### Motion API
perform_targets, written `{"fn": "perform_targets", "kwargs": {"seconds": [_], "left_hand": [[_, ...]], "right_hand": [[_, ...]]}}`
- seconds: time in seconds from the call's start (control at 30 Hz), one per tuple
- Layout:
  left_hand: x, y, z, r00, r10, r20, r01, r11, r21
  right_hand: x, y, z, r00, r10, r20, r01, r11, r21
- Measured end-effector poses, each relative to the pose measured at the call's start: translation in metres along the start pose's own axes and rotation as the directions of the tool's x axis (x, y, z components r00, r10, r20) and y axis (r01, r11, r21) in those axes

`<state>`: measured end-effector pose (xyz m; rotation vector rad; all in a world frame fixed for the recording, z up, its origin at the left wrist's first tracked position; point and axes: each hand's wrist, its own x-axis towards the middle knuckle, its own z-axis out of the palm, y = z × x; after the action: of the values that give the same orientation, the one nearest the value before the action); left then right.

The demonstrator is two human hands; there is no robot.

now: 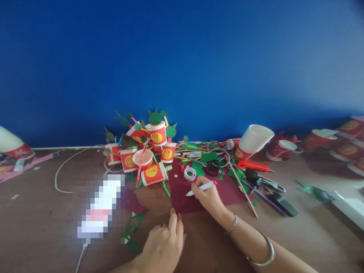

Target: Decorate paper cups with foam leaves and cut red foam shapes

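My right hand (209,197) grips a white marker (204,186) with a red end. Its tip points down and left, close over a sheet of maroon paper (184,203). At the near left corner of that paper is my left hand (165,244), palm down. The index and middle fingers are stretched toward the edge, and nothing shows in them; the thumb is largely hidden. Beyond the marker, a roll of white tape (190,173) and black-handled scissors (212,168) rest on the sheet.
Red paper cups (155,173) with green cut-outs and straws stand against the blue wall (182,68). A stack of cups (250,142), an orange-red tool (254,165), keys (254,180) and a wooden stick (246,193) lie right. A blurred-out lit device (102,206) is at left, with a cable.
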<state>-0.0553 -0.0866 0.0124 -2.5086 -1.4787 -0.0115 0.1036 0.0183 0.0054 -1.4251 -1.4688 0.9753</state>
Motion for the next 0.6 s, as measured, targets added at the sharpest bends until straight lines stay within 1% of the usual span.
{"fn": "perform_targets", "kwargs": {"seconds": [0.07, 0.1, 0.17, 0.23, 0.3, 0.37, 0.47, 0.6], "left_hand": [[-0.0001, 0.0003, 0.0003, 1.000, 0.008, 0.008, -0.008, 1.000, -0.001], [0.0001, 0.0005, 0.0005, 1.000, 0.011, 0.012, -0.011, 1.000, -0.002], [0.0005, 0.0008, 0.0010, 1.000, 0.009, 0.012, -0.008, 1.000, -0.004], [0.0010, 0.0009, 0.0012, 1.000, -0.009, 0.011, 0.009, 1.000, -0.004], [0.0012, 0.0009, 0.0009, 1.000, -0.013, 0.012, 0.013, 1.000, -0.003], [0.0012, 0.0006, 0.0005, 1.000, -0.006, 0.016, 0.006, 1.000, -0.006], [0.0007, 0.0004, 0.0003, 1.000, 0.004, 0.011, -0.004, 1.000, -0.013], [0.0000, 0.0008, 0.0004, 1.000, 0.012, 0.016, -0.012, 1.000, -0.020]], "right_hand": [[0.0003, -0.0032, -0.0013, 1.000, -0.015, -0.027, 0.016, 0.999, 0.051], [0.0000, -0.0047, -0.0020, 1.000, -0.023, -0.022, 0.025, 0.997, 0.077], [-0.0013, -0.0069, -0.0027, 0.999, -0.039, 0.029, 0.035, 0.992, 0.122], [-0.0032, -0.0080, -0.0022, 0.992, -0.054, 0.113, 0.038, 0.989, 0.141], [-0.0048, -0.0083, -0.0007, 0.980, -0.059, 0.188, 0.037, 0.992, 0.120], [-0.0056, -0.0085, 0.0010, 0.974, -0.050, 0.220, 0.035, 0.997, 0.070], [-0.0056, -0.0085, 0.0026, 0.977, -0.043, 0.209, 0.040, 0.999, 0.018], [-0.0054, -0.0071, 0.0029, 0.975, -0.049, 0.217, 0.050, 0.999, 0.000]]}}
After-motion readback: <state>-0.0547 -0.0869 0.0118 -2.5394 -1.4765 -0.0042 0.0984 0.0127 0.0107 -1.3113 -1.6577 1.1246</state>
